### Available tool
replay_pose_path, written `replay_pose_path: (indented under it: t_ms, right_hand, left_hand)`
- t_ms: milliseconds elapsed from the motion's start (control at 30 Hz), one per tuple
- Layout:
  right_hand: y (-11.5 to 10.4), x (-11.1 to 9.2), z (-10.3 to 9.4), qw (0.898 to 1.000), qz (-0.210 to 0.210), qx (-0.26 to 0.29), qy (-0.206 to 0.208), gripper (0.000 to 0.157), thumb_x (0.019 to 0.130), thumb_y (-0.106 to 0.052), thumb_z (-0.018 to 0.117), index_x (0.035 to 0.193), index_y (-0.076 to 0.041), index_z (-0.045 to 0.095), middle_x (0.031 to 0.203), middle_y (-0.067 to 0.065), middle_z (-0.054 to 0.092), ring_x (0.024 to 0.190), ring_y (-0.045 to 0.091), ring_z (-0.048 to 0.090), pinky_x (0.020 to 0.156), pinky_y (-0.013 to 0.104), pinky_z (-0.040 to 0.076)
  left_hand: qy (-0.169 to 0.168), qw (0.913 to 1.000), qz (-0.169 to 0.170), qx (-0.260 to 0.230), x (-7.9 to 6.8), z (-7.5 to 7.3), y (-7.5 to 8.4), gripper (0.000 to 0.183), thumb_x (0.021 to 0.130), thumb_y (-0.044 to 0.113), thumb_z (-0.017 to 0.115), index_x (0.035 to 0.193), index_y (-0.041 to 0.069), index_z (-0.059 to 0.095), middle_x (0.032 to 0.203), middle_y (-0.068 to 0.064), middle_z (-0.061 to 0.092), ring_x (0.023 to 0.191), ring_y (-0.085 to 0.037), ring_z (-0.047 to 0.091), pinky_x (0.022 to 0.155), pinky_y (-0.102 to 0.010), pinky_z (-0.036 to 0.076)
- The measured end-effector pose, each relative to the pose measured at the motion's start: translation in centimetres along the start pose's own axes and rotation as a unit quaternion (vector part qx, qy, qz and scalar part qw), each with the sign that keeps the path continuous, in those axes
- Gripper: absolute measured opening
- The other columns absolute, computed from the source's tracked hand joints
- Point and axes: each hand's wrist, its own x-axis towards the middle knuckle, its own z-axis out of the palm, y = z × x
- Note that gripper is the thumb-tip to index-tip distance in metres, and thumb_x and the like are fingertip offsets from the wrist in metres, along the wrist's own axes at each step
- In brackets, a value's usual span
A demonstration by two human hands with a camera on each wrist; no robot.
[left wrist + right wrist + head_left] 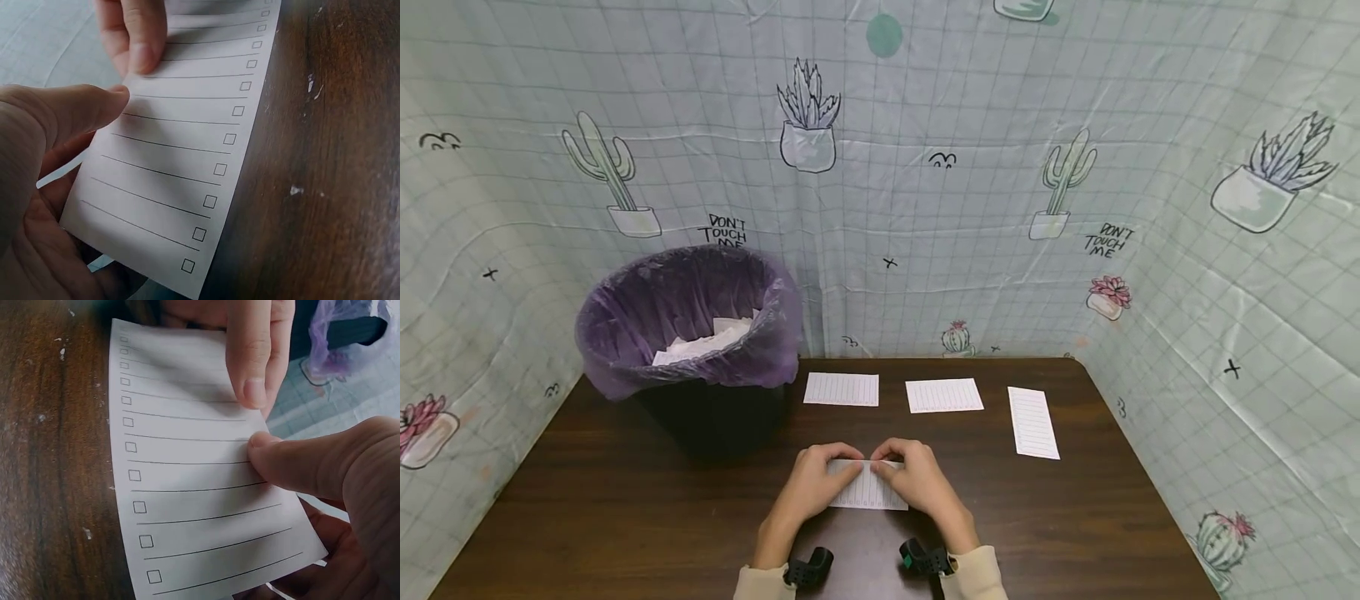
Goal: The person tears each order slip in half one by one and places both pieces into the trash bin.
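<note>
A white checklist sheet (pixel 868 493), printed with ruled lines and a row of small checkboxes, is held between both hands near the table's front. My left hand (pixel 811 483) pinches its far edge, thumb on top and fingers behind. Close beside it, my right hand (pixel 922 481) pinches the same edge in the same way. In the left wrist view the left thumb (pixel 94 109) presses the printed face of the paper. The right wrist view shows the right thumb (pixel 300 459) on that face, with the fingers partly hidden beneath the sheet.
Three similar sheets lie farther back: a left one (pixel 842 389), a middle one (pixel 943 396) and a right one (pixel 1033 422) turned lengthwise. A black bin with a purple liner (pixel 760 367) stands at the left, holding papers (pixel 707 342). A patterned cloth (pixel 910 208) hangs around the wooden table (pixel 625 508).
</note>
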Motion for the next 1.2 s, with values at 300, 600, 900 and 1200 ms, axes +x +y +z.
replay_pose_path:
  t_ms: [300,600,900,1200]
  right_hand:
    - [-0.07,-0.09,-0.08,1.0,0.0,0.007,0.003,0.006,0.092,-0.018,0.078,0.089,-0.013,0.076,0.088,-0.003,0.075,0.08,0.007,0.061,0.073,0.024,0.048]
    - [0.01,-0.19,-0.19,1.0,-0.007,0.016,-0.004,0.006,0.093,-0.018,0.077,0.088,-0.018,0.075,0.091,-0.005,0.075,0.088,0.009,0.066,0.08,0.029,0.052]
    - [-0.34,-0.21,-0.18,0.999,-0.007,0.026,-0.02,0.008,0.094,-0.014,0.072,0.088,-0.019,0.073,0.088,-0.009,0.07,0.084,0.005,0.061,0.079,0.025,0.05]
    - [-0.75,-0.24,0.11,0.999,-0.024,0.025,-0.013,0.012,0.091,-0.01,0.073,0.087,-0.021,0.071,0.089,-0.008,0.07,0.085,0.005,0.06,0.079,0.026,0.051]
  left_hand:
    - [0.004,1.0,0.004,0.007,-0.16,0.14,0.32,0.01,0.096,0.025,0.074,0.092,0.018,0.08,0.093,0.005,0.078,0.098,-0.021,0.073,0.088,-0.035,0.055]
    - [0.007,0.9999,0.009,0.005,-0.06,0.28,0.42,0.009,0.095,0.02,0.073,0.088,0.018,0.079,0.091,0.006,0.078,0.094,-0.019,0.072,0.084,-0.03,0.053]
    - [0.02,0.9997,-0.007,-0.01,0.11,0.2,0.52,0.009,0.091,0.017,0.073,0.083,0.018,0.079,0.086,0.007,0.077,0.088,-0.013,0.069,0.08,-0.026,0.051]
    - [0.011,0.9996,-0.021,-0.016,-0.01,-0.33,0.49,0.009,0.089,0.016,0.072,0.084,0.015,0.079,0.086,0.004,0.077,0.087,-0.013,0.068,0.079,-0.026,0.051]
